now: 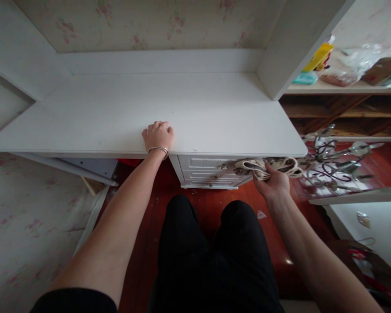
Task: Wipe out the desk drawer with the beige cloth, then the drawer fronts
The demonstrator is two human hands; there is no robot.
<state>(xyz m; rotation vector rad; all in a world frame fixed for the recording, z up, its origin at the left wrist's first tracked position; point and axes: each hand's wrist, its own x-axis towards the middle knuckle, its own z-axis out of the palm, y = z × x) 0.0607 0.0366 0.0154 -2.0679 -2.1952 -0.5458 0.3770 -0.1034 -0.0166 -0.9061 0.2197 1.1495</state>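
My left hand [158,135], with a thin bracelet at the wrist, rests palm down near the front edge of a white desk [195,113]. Its fingers are apart, slightly bent on the top, and it holds nothing. In my right hand [276,184] is a bunched cream cloth [256,167] with dark patches. I have it at the right end of the desk front, just below the top's edge. The cloth covers part of the top drawer [202,163]; whether it touches the drawer front I cannot tell. A round knob [224,166] shows left of the cloth.
On the floor at the right, a chandelier [335,161] with curved metal arms stands close to my right hand. Behind it, a shelf [339,89] bears plastic bags and a box. A white panel [374,226] lies lower right. Small debris dots the red wooden floor [244,195].
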